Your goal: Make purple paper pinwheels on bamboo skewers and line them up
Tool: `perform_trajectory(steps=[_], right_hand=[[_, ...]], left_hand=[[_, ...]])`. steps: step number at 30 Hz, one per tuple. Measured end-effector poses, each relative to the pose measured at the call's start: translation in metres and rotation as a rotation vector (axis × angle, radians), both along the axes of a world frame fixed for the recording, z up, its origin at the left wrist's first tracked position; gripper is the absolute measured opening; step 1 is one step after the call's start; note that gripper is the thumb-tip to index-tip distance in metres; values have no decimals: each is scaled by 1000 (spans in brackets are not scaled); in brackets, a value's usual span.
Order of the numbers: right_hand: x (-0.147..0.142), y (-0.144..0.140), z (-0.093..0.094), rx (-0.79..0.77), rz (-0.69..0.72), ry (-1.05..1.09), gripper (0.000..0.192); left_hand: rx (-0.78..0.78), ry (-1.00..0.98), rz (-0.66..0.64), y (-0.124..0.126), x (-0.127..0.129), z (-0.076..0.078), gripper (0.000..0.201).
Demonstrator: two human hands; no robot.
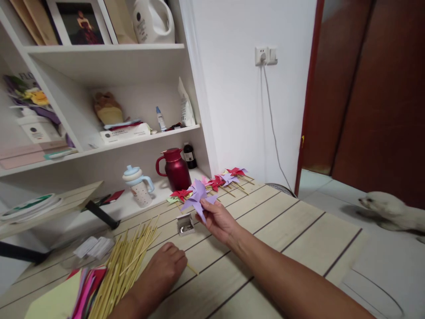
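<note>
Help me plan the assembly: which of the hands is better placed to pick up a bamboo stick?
Probably the left hand: it rests on the table beside the pile of bamboo sticks, touching one. The right hand is busy holding the purple pinwheel.

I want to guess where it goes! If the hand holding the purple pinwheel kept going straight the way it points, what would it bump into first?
Probably the red pinwheel lying just beyond the purple pinwheel that the right hand holds, then the dark red jug. Depth is hard to judge.
</note>
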State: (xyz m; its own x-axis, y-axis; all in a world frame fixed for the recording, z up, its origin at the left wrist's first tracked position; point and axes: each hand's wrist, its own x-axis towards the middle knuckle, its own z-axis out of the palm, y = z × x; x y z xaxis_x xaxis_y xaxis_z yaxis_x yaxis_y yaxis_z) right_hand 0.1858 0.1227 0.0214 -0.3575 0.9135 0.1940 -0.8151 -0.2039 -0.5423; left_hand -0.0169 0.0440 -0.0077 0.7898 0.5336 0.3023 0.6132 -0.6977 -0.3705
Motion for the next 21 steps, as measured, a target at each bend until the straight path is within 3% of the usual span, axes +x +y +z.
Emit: perform_trajectory(steps=[3, 12, 21], right_hand=[[1, -2, 3, -46, -18, 19, 26], [-1, -5, 5, -87, -10, 24, 23], [-4, -8, 3, -80, -10, 5, 31]], left_hand=[[34, -10, 69, 1, 3, -6, 19], [77, -198, 447, -8, 28, -13, 19], [111, -403, 642, -15, 30, -25, 14]])
